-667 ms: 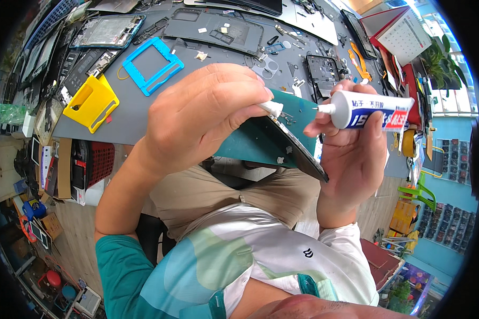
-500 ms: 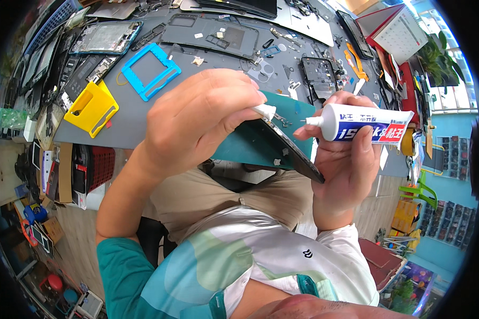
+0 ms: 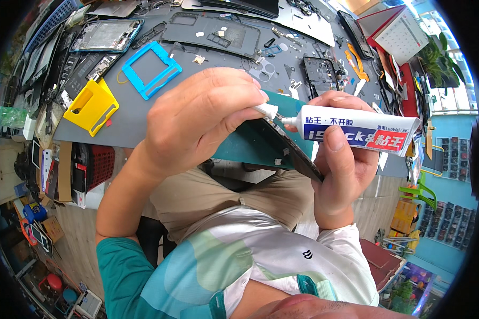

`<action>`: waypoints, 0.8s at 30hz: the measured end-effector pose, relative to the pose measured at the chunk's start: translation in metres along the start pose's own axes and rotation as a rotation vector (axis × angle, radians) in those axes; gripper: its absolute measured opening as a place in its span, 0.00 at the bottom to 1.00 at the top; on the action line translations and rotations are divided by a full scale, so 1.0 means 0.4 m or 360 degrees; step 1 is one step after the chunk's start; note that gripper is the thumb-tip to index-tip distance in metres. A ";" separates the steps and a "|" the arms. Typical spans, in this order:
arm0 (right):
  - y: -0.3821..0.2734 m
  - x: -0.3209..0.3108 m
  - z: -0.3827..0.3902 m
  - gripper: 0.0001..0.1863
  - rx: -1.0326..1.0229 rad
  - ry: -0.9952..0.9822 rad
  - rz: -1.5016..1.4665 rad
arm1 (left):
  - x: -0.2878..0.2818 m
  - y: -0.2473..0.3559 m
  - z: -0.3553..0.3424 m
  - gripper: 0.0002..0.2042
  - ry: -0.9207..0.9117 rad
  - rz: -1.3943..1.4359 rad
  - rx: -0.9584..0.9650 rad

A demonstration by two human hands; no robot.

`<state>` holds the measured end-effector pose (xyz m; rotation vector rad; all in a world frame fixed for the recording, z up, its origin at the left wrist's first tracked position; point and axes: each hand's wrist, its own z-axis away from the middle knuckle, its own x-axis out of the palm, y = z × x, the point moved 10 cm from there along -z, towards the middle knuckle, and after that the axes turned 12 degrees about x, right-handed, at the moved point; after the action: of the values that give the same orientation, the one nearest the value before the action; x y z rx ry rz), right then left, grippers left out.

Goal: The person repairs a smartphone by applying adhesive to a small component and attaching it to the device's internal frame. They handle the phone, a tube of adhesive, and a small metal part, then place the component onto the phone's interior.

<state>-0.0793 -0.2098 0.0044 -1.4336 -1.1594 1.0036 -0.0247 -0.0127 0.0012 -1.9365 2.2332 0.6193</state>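
Between the thumb and fingertips of my left hand is a small white cap. Just under it runs a dark, thin phone-like slab, held tilted; its upper end is by my left fingers and its lower end rests against my right palm. My right hand is closed around a white, blue and red glue tube, thumb across its front. The tube's narrow nozzle points left at the cap, with a small gap between. A green mat lies beneath, partly hidden by my hands.
A blue plastic frame and a yellow holder lie on the grey table to the left. Phone housings, loose parts and an orange flex cable spread across the far side. A desk calendar stands far right.
The glue tube has moved left, its nozzle now closer to the white cap, and its rear end has dipped slightly. My left hand has stayed almost still.
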 end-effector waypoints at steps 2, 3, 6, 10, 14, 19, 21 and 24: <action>-0.013 0.005 0.002 0.24 -0.0095 0.0014 0.0045 | 0.000 0.001 0.000 0.12 -0.0011 0.0002 0.0005; -0.014 0.005 0.004 0.24 -0.0080 0.0017 0.0059 | 0.000 0.002 0.000 0.12 -0.0015 -0.0003 0.0005; -0.018 0.009 0.004 0.23 -0.0092 0.0011 0.0104 | 0.000 0.002 -0.001 0.13 -0.0020 0.0004 0.0017; -0.023 0.013 0.003 0.23 -0.0128 0.0003 0.0135 | 0.000 0.003 -0.003 0.13 -0.0017 -0.0007 0.0028; -0.027 0.017 0.001 0.22 -0.0148 -0.0010 0.0163 | -0.001 0.002 -0.004 0.13 0.0001 0.0005 0.0036; -0.027 0.018 -0.002 0.22 -0.0164 -0.0021 0.0192 | -0.001 0.003 -0.005 0.13 0.0005 0.0002 0.0042; -0.026 0.017 -0.002 0.22 -0.0161 -0.0019 0.0187 | -0.001 0.004 -0.005 0.13 -0.0004 -0.0011 0.0038; -0.028 0.018 -0.003 0.22 -0.0166 -0.0029 0.0190 | -0.001 0.004 -0.005 0.13 -0.0006 -0.0013 0.0030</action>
<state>-0.0785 -0.2023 0.0154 -1.5950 -1.1650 1.0528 -0.0259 -0.0130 0.0036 -1.9328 2.2195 0.5979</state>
